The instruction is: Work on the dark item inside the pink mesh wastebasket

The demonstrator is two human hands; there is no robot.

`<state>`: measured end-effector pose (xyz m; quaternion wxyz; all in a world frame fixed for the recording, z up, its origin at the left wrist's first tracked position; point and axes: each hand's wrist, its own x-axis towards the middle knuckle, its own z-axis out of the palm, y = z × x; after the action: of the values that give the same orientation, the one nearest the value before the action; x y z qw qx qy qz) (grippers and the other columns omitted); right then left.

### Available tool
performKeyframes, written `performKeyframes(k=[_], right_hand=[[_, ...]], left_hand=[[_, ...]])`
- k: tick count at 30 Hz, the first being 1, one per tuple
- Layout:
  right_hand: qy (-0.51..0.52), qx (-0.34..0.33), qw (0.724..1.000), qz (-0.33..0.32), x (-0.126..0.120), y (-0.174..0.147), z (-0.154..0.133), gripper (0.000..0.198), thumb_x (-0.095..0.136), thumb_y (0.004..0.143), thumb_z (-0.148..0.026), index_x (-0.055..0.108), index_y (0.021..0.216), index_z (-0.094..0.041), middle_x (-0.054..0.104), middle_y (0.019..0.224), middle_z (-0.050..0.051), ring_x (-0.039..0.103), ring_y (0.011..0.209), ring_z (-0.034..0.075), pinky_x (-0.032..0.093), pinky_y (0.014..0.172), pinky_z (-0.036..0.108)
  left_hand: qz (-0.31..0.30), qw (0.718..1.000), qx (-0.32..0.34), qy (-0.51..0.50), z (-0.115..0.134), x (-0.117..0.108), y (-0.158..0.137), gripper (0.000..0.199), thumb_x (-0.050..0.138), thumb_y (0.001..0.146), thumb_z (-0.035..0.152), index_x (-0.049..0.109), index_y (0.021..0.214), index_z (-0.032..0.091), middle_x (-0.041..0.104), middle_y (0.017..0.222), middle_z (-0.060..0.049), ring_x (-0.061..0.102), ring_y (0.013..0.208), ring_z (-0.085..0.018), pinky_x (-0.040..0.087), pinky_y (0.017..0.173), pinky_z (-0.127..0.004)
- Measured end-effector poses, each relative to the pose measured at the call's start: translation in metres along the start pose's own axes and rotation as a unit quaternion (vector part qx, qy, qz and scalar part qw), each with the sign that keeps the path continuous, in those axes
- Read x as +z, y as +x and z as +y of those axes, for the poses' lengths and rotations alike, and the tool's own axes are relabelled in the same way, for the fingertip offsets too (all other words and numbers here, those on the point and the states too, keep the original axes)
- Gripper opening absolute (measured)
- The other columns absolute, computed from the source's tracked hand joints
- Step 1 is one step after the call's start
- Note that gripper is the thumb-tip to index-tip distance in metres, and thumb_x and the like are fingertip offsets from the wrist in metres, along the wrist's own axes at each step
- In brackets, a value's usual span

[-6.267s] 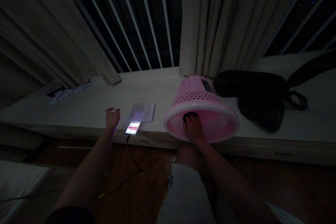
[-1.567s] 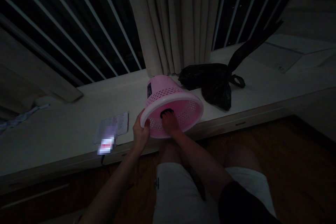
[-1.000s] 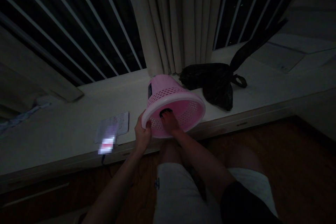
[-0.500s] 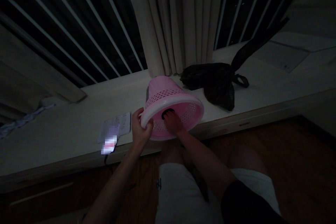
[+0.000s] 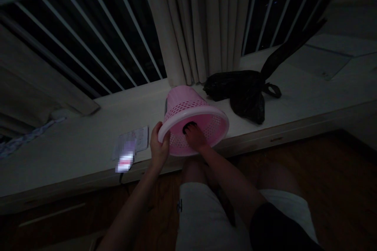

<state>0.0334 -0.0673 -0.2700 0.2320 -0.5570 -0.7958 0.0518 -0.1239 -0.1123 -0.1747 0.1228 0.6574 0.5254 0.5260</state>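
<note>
A pink plastic basket (image 5: 186,98) with perforated walls lies tipped on the white ledge, its wide mouth facing me. On the left of its rim my left hand (image 5: 160,146) is closed, thumb inside the opening. My right hand (image 5: 194,137) reaches into the basket, fingers curled on a small black thing (image 5: 190,126) near the inner bottom. The dim light and my fingers hide what kind of thing it is.
Right of the basket, a knotted black plastic bag (image 5: 247,94) lies on the ledge (image 5: 97,141). A lit phone (image 5: 125,161) with a cable and some papers (image 5: 141,137) are on the left. Curtains (image 5: 206,27) and window bars stand behind.
Both hands and the basket keep nearly the same pose. The whole view has shifted very slightly.
</note>
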Motion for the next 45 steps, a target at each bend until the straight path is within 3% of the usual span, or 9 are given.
performKeyframes(k=[8,14,19,24,28,34,39,45], right_hand=[[-0.008,0.003,1.0,0.001,-0.001,-0.002,-0.001,0.029,0.046,0.091,-0.022,0.062,0.112,-0.012,0.058,0.122,0.014,0.044,0.123,0.025,0.023,0.112,0.043],[-0.025,0.009,1.0,-0.007,-0.006,-0.003,-0.004,0.029,0.046,0.091,-0.023,0.062,0.112,-0.012,0.058,0.122,0.015,0.044,0.123,0.025,0.023,0.112,0.043],[-0.035,0.01,0.999,-0.011,-0.006,-0.003,-0.006,0.029,0.043,0.092,-0.023,0.063,0.112,-0.014,0.059,0.122,0.013,0.044,0.123,0.026,0.022,0.112,0.044],[-0.036,0.013,0.999,-0.003,-0.005,-0.004,-0.006,0.029,0.044,0.092,-0.023,0.062,0.112,-0.015,0.058,0.122,0.014,0.045,0.12,0.025,0.023,0.111,0.043],[-0.042,0.011,0.999,-0.001,-0.004,-0.004,-0.007,0.029,0.043,0.092,-0.022,0.062,0.112,-0.014,0.058,0.123,0.014,0.045,0.12,0.025,0.023,0.111,0.044],[-0.037,0.013,0.999,0.004,0.002,-0.005,-0.005,0.031,0.044,0.092,-0.022,0.062,0.115,-0.015,0.059,0.122,0.013,0.046,0.12,0.025,0.022,0.112,0.044],[-0.038,0.016,0.999,0.014,0.003,-0.005,-0.005,0.029,0.043,0.092,-0.022,0.063,0.112,-0.015,0.06,0.121,0.012,0.045,0.121,0.025,0.021,0.112,0.044],[-0.036,0.016,0.999,0.004,-0.004,-0.006,-0.009,0.03,0.041,0.092,-0.021,0.063,0.112,-0.015,0.06,0.123,0.012,0.046,0.12,0.024,0.023,0.111,0.044]], left_hand=[[-0.007,0.995,-0.091,-0.048,-0.023,0.009,-0.034,0.058,0.056,0.086,0.053,0.046,0.13,0.016,0.059,0.122,-0.015,0.06,0.109,-0.026,0.048,0.095,-0.042],[-0.054,0.997,-0.05,0.001,-0.028,-0.01,-0.03,0.072,0.065,0.08,0.049,0.038,0.138,0.016,0.048,0.137,-0.019,0.047,0.127,-0.032,0.035,0.108,-0.051],[-0.045,0.995,0.068,0.063,-0.005,-0.023,-0.007,0.079,0.069,0.076,0.044,0.035,0.14,0.015,0.047,0.136,-0.02,0.048,0.125,-0.034,0.04,0.104,-0.052],[-0.073,0.96,0.243,0.12,0.033,-0.027,0.029,0.074,0.067,0.079,0.035,0.031,0.142,0.018,0.047,0.137,-0.018,0.046,0.127,-0.032,0.041,0.103,-0.052],[-0.125,0.931,0.3,0.163,0.055,-0.021,0.053,0.066,0.064,0.081,0.031,0.036,0.14,0.023,0.041,0.144,-0.015,0.042,0.131,-0.032,0.038,0.105,-0.053],[-0.195,0.933,0.269,0.137,0.06,-0.012,0.067,0.051,0.056,0.084,0.02,0.048,0.134,0.023,0.039,0.146,-0.013,0.041,0.133,-0.031,0.041,0.105,-0.051],[-0.194,0.936,0.26,0.14,0.058,-0.013,0.062,0.048,0.054,0.087,0.017,0.048,0.135,0.024,0.045,0.143,-0.013,0.045,0.131,-0.029,0.04,0.105,-0.052],[-0.195,0.94,0.248,0.126,0.052,-0.017,0.059,0.05,0.057,0.09,0.026,0.045,0.138,0.025,0.046,0.144,-0.013,0.043,0.133,-0.029,0.038,0.106,-0.053]])
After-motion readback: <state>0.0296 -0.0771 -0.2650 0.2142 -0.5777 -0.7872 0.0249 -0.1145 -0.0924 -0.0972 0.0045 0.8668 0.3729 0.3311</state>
